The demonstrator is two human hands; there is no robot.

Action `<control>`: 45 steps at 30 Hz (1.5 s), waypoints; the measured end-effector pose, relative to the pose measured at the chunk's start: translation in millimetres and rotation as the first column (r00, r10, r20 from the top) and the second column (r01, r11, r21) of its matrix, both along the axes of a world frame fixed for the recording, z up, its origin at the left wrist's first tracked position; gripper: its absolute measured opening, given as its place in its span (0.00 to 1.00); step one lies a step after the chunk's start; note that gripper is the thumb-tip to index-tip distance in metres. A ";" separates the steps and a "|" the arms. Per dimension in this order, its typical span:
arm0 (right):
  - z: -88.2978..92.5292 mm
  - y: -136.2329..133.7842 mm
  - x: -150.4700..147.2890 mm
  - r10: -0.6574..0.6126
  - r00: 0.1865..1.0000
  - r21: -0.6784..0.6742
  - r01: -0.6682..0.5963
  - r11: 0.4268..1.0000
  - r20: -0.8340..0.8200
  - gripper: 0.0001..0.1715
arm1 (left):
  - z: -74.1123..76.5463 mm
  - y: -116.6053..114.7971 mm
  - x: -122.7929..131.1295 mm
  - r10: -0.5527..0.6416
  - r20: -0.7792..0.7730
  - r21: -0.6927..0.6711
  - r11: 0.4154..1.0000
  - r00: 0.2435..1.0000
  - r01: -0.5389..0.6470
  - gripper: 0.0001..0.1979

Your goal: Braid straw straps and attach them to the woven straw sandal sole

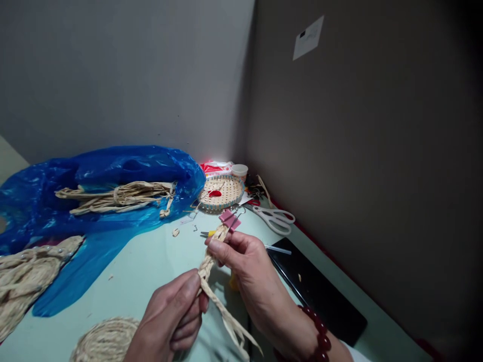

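Note:
A pale straw braid [207, 262] runs between my two hands above the table. My left hand [174, 306] pinches its lower part, where loose strands [231, 322] hang down to the right. My right hand [245, 264] grips the braid higher up, thumb on top, just below a pink binder clip [229, 220] fastened on the upper end. Red beads circle the right wrist. Under the right hand a yellow-handled tool shows only in part, its dark tip pointing left.
A blue plastic bag [166, 161] with a straw bundle [121, 197] lies at the back left. Coiled straw pieces [105, 342] sit in front and far left. White scissors [275, 219], a round woven tray [236, 190], a cup [239, 172] and a black flat object [332, 301] stand rightward, near the wall.

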State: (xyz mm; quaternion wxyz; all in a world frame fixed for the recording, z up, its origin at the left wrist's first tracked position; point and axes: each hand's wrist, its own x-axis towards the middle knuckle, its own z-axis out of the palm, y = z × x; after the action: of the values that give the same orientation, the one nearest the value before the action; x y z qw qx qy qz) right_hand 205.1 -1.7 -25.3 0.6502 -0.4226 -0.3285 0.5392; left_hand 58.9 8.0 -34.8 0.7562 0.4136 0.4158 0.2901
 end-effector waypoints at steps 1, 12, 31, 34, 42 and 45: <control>0.9 -0.1 0.5 -0.002 1.000 0.008 0.002 1.000 0.008 0.13 | -1.1 1.0 -0.3 -0.006 0.001 0.013 1.000 1.000 0.006 0.23; -2.8 -0.4 -3.6 0.229 0.947 0.053 -0.247 0.968 0.224 0.18 | -9.6 13.6 0.8 0.149 0.031 0.138 0.979 0.988 -0.152 0.18; -8.6 -2.2 -8.6 0.026 0.868 0.112 -0.094 0.989 0.496 0.05 | -14.4 13.7 -7.1 0.143 0.069 0.124 0.981 0.987 -0.151 0.20; -8.9 -1.9 -10.2 0.095 0.921 0.079 -0.134 0.988 0.377 0.10 | -9.5 15.6 -11.8 0.179 0.047 0.077 0.980 0.983 -0.182 0.20; -5.3 3.5 -5.6 0.174 0.971 0.017 -0.180 0.984 0.166 0.17 | 2.6 24.5 -15.9 0.102 0.014 0.045 0.994 0.995 -0.102 0.17; -4.8 3.4 -3.2 0.203 0.969 0.020 -0.207 0.978 0.143 0.16 | 6.0 29.9 -17.1 0.054 -0.070 0.042 0.998 0.996 -0.051 0.17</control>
State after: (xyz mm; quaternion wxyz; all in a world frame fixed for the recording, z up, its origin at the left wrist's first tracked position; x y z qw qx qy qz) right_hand 202.0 1.7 -30.0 0.5735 -0.4120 -0.4245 0.5667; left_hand 41.8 37.9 -28.8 0.7247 0.4276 0.4474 0.3030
